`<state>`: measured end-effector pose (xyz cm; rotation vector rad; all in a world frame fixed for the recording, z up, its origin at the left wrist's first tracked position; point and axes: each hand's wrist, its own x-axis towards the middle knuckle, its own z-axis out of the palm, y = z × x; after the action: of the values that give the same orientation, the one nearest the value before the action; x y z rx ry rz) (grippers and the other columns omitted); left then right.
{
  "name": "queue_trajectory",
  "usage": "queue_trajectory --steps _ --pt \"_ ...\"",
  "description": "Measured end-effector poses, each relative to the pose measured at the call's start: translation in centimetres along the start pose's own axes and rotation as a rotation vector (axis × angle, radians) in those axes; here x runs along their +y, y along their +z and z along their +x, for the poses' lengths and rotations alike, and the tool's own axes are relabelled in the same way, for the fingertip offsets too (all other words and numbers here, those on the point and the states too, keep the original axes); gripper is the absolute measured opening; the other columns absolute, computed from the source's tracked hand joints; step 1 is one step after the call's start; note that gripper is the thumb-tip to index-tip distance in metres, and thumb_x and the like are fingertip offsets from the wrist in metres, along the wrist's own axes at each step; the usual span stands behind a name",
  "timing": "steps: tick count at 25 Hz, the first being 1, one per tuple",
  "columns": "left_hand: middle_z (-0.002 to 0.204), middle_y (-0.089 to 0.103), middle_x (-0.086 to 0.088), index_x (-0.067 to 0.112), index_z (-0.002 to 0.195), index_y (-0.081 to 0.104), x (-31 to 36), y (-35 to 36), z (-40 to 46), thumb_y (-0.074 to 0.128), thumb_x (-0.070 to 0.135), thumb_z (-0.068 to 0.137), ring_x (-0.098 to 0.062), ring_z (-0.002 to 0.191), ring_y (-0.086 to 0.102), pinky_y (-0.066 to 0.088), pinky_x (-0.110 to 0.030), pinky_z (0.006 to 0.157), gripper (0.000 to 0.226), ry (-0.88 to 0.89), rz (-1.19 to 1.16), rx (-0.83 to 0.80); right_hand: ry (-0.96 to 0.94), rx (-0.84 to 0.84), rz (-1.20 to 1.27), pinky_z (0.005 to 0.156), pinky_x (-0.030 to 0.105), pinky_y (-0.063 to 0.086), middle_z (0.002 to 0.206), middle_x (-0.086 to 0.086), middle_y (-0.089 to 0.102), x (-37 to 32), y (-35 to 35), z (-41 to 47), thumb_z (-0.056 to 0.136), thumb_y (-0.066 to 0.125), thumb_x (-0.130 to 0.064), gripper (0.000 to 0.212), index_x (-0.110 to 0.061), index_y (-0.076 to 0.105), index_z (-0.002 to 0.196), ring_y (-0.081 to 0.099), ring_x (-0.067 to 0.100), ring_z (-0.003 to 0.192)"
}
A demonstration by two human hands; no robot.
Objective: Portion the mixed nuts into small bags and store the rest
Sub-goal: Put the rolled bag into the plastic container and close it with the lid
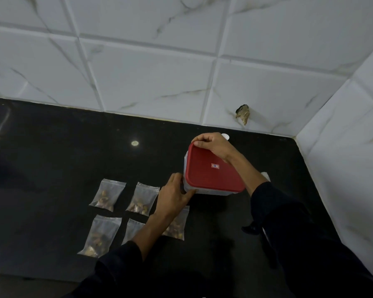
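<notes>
nearest me on the black surface (52, 160) lie the small zip bags of mixed nuts, set in two rows toward its near edge. in the closer row there is one bag (100, 235) at the left, a second bag (132, 231) beside it that my left forearm partly covers, and a third bag (177, 226) showing just past that forearm on the right. in the row behind, two more bags lie side by side: the left one (107, 195) and the right one (143, 199), each with nuts gathered at its lower end.

my left hand (173, 195) reaches over the bags and presses against the near left corner of the clear plastic container (186, 188), thumb and fingers touching its wall just under the rim; the fingers look fairly straight, not wrapped round it. the container stands further in on the surface, toward the far right corner, with its red lid (212, 168) seated on top and a small label in the lid's middle.

my right hand (213, 145) comes in from the right, dark sleeve (289, 222) to the wrist, and its curled fingers grip the far left corner of the lid, clamped over its edge.

beyond the container a small white round object (225, 136) peeks out behind my right hand, near the far edge. the marble-look tiled wall (159, 61) rises behind, with a chipped hole (242, 112) low in one tile.
</notes>
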<state>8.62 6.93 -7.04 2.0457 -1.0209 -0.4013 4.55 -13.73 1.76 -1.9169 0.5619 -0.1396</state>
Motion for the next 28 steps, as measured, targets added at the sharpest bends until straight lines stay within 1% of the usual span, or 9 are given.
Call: queue_trajectory --steps 2,4,7,9,14,19,22,25,28 --pt "0.101 0.055 0.006 0.021 0.103 0.051 -0.2 0.0 0.2 0.064 0.053 0.082 -0.006 0.076 0.059 0.055 -0.029 0.067 0.040 0.001 -0.002 0.012 0.003 -0.010 -0.099 0.097 0.032 0.050 0.108 0.002 0.070 -0.1 0.1 0.1 0.089 0.066 -0.019 0.022 -0.017 0.069 0.110 0.064 0.014 0.102" --pt "0.101 0.056 0.005 0.020 0.102 0.052 -0.5 -0.1 0.3 0.065 0.052 0.082 -0.006 0.076 0.059 0.056 -0.030 0.067 0.039 0.003 0.004 0.031 0.007 -0.022 -0.283 0.099 0.031 0.046 0.118 0.002 0.063 0.0 0.1 0.1 0.090 0.065 -0.020 0.030 -0.014 0.064 0.120 0.059 0.013 0.109" --pt "0.100 0.056 0.005 0.020 0.101 0.053 -0.7 -0.5 0.6 0.067 0.049 0.082 -0.005 0.076 0.058 0.054 -0.026 0.066 0.038 -0.009 0.017 0.045 0.043 0.062 -0.486 0.092 0.026 0.042 0.120 0.006 0.060 1.3 -1.7 -1.0 0.093 0.060 -0.022 0.031 -0.010 0.063 0.122 0.057 0.017 0.111" --pt "0.101 0.055 0.006 0.021 0.102 0.052 -0.8 -0.8 0.7 0.067 0.049 0.082 -0.004 0.077 0.057 0.050 -0.020 0.065 0.038 -0.018 0.027 0.037 0.110 0.103 -0.546 0.092 0.031 0.044 0.119 0.006 0.063 2.7 -3.2 -2.1 0.095 0.057 -0.026 0.030 -0.010 0.064 0.120 0.058 0.018 0.107" --pt "0.107 0.049 0.010 0.022 0.110 0.048 -1.0 -0.6 0.8 0.066 0.055 0.080 -0.003 0.080 0.056 0.043 -0.016 0.061 0.048 -0.050 0.101 0.016 0.189 0.185 -0.438 0.086 0.026 0.037 0.119 0.009 0.052 5.2 -3.5 -3.0 0.094 0.058 -0.029 0.035 -0.009 0.060 0.124 0.053 0.019 0.108" --pt "0.103 0.049 0.013 0.023 0.108 0.050 -0.9 -0.6 0.9 0.062 0.063 0.078 -0.003 0.079 0.056 0.047 -0.018 0.064 0.051 -0.030 0.105 0.024 0.234 0.300 -0.277 0.089 0.029 0.040 0.118 0.007 0.044 6.1 -1.6 -2.3 0.096 0.054 -0.035 0.031 -0.012 0.060 0.115 0.050 0.015 0.102" --pt "0.094 0.056 0.010 0.022 0.099 0.055 -1.5 -0.5 1.1 0.063 0.061 0.079 -0.003 0.072 0.057 0.049 -0.019 0.061 0.045 0.031 0.090 0.052 0.213 0.379 -0.307 0.090 0.032 0.042 0.113 0.005 0.045 6.7 -1.1 -2.2 0.098 0.050 -0.035 0.029 -0.011 0.061 0.109 0.052 0.020 0.105" --pt "0.090 0.057 0.008 0.020 0.097 0.058 -1.9 -0.4 1.1 0.063 0.060 0.079 -0.003 0.070 0.056 0.049 -0.019 0.061 0.043 0.082 0.089 0.056 0.153 0.394 -0.300 0.090 0.031 0.039 0.110 0.001 0.046 7.0 -1.1 -2.2 0.098 0.049 -0.030 0.022 -0.012 0.060 0.105 0.051 0.022 0.109" --pt "0.091 0.057 0.009 0.021 0.099 0.058 -2.0 -0.4 1.3 0.060 0.062 0.080 -0.002 0.072 0.055 0.049 -0.017 0.062 0.045 0.090 0.108 0.061 0.087 0.363 -0.591 0.097 0.042 0.036 0.116 0.004 0.053 6.8 -0.9 -1.9 0.100 0.043 -0.028 0.022 -0.018 0.060 0.109 0.047 0.024 0.115"
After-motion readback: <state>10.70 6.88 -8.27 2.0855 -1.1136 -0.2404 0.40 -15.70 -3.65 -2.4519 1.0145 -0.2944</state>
